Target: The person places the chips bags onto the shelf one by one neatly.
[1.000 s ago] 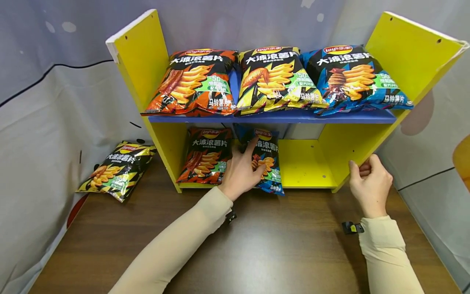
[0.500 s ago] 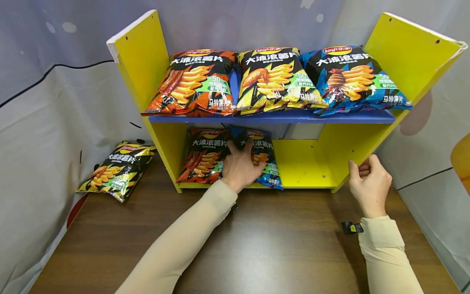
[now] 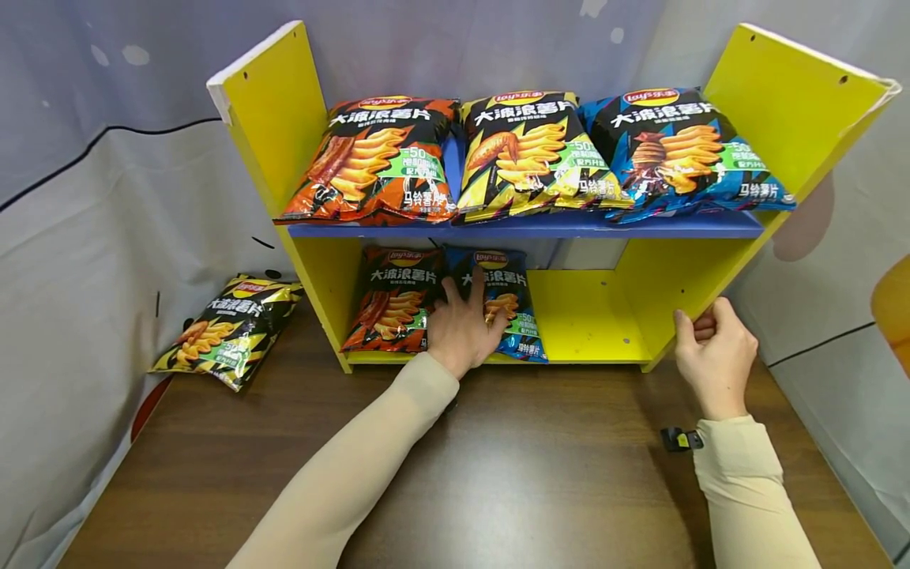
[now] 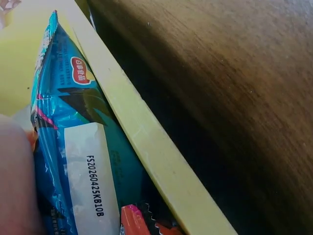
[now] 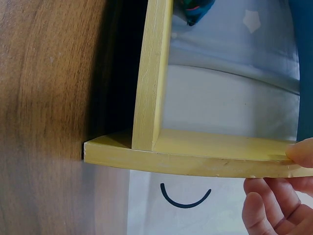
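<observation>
On the bottom level of a yellow shelf [image 3: 584, 312] lies a blue bag of potato chips [image 3: 524, 325], upright and leaning back, beside a red bag of chips [image 3: 387, 304]. My left hand [image 3: 458, 328] rests on the blue bag's left side with its fingers extended, near the seam between both bags. The left wrist view shows the blue bag's lower end close to the shelf's front edge [image 4: 142, 132]. My right hand [image 3: 716, 356] grips the front edge of the right side panel [image 5: 205, 165] between thumb and fingers.
On the blue upper board [image 3: 526, 229] sit a red bag [image 3: 377, 162], a yellow bag [image 3: 536, 158] and another blue bag [image 3: 682, 154]. Another yellow bag [image 3: 231, 328] leans left of the shelf. The wooden table [image 3: 533, 474] extends in front; a curtain [image 3: 142, 197] hangs behind.
The blue bag has shifted left and back against the red bag, its lower end drawn in toward the shelf, with my left hand moving on it. My right hand has stayed on the panel.
</observation>
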The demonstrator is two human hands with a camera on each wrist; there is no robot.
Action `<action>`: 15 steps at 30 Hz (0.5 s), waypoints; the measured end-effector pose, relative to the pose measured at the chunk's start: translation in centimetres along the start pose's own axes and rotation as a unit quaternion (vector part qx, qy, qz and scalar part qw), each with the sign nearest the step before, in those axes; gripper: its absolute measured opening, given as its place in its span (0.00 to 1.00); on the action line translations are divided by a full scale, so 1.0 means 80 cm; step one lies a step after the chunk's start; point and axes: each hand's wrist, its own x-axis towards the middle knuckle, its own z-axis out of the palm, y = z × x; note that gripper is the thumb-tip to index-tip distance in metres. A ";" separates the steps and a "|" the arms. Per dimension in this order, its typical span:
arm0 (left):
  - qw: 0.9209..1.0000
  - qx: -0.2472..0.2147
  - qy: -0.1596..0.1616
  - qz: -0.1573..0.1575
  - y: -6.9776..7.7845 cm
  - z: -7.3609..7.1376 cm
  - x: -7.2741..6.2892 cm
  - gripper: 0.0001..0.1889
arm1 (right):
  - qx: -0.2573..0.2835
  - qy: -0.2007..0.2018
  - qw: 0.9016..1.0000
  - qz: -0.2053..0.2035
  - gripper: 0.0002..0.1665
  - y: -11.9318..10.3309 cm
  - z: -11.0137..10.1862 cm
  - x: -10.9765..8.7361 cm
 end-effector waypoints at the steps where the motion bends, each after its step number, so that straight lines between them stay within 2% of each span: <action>1: 1.000 0.004 0.001 0.000 0.000 0.001 -0.001 0.43 | 0.000 0.000 1.000 0.001 0.15 0.000 0.000 0.000; 8: 0.999 0.024 0.022 0.007 -0.001 0.000 -0.005 0.45 | 0.003 0.000 1.000 0.000 0.15 -0.001 0.000 0.000; 15: 0.996 0.030 0.069 0.037 -0.005 -0.007 -0.014 0.44 | 0.003 0.001 1.000 0.001 0.15 0.000 0.001 0.000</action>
